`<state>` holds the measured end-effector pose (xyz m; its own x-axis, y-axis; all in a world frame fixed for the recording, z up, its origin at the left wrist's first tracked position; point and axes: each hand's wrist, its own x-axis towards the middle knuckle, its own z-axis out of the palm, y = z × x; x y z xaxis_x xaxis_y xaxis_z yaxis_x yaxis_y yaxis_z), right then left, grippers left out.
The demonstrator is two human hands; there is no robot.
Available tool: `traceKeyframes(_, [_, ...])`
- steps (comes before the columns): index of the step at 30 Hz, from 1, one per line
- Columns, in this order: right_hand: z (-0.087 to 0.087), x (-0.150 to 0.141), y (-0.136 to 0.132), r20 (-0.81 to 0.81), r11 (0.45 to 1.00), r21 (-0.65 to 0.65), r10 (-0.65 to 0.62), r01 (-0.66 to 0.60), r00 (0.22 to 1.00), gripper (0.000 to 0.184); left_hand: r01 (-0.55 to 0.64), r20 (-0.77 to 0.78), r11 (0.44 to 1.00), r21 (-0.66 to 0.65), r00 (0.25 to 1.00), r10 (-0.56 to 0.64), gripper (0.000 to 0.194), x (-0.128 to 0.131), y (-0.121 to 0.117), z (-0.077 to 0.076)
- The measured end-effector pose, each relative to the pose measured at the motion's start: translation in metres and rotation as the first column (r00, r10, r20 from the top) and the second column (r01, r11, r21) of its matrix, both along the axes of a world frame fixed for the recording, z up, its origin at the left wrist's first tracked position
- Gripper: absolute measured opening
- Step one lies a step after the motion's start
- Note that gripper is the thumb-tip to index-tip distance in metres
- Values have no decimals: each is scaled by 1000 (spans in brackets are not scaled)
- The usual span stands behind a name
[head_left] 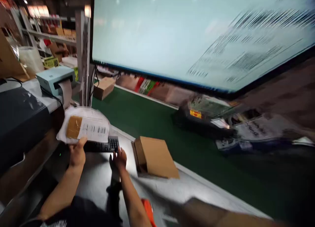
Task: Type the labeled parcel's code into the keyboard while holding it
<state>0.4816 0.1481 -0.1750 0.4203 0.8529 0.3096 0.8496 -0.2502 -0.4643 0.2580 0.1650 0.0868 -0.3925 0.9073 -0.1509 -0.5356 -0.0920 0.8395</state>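
Observation:
My left hand (77, 153) holds up a clear plastic parcel (83, 124) with a brown item inside and a white barcode label on it. The parcel hovers over the left end of a black keyboard (108, 145). My right hand (119, 159) rests just in front of the keyboard's right end, fingers touching its keys. A flat cardboard box (155, 156) lies on the grey worktop (98, 177) to the right of my right hand.
A large bright monitor (197, 36) hangs overhead. A green conveyor belt (152, 118) carries a small carton (103, 87) and blurred parcels (221, 122). A pale label printer (55, 79) stands at the left, with shelves behind it. An orange object (149, 210) lies near my right forearm.

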Motion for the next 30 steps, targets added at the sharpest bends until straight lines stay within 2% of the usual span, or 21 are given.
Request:
traceKeyframes(2, [-18,-4,3,-68,990,-137,-31,22,997,37,9,-48,996,92,999,-4,78,-3,1,7])
traceKeyframes(4, [-52,-4,3,-109,972,-231,-67,41,992,44,27,-88,989,149,996,-13,76,-3,4,6])
traceKeyframes(6, [-79,-4,1,-125,959,-279,-88,50,988,48,51,-129,982,180,991,-28,72,-4,6,1])
traceKeyframes(7, [-88,-4,2,-125,957,-285,-93,54,988,49,63,-143,980,187,989,-36,70,-5,6,-1])
traceKeyframes(10, [-95,-4,10,-105,962,-262,-103,73,989,48,73,-145,977,199,988,-44,66,-8,5,-4])
traceKeyframes(13, [-93,-4,23,-79,969,-228,-117,96,990,46,68,-133,976,209,990,-41,65,-8,6,-4])
traceKeyframes(18, [-88,-4,34,-105,970,-215,-138,113,985,40,39,-156,981,191,988,-9,73,-3,11,-8])
traceKeyframes(20, [-82,-6,38,-131,971,-208,-144,115,981,39,26,-189,986,163,982,5,76,-1,11,-12])
traceKeyframes(22, [-71,-9,42,-218,977,-144,-188,159,958,43,22,-212,991,130,977,6,78,1,12,-16])
traceKeyframes(25, [-43,-24,43,-419,973,2,-208,230,884,58,32,-199,995,100,980,-12,79,3,12,-19])
traceKeyframes(27, [-10,-42,35,-596,966,138,-96,219,797,67,50,-181,994,101,983,-31,79,4,12,-19])
traceKeyframes(28, [10,-53,30,-680,955,219,1,201,733,70,62,-175,992,109,984,-43,78,4,11,-19])
traceKeyframes(30, [59,-75,17,-783,898,405,242,174,573,73,97,-168,987,128,983,-74,77,5,10,-19])
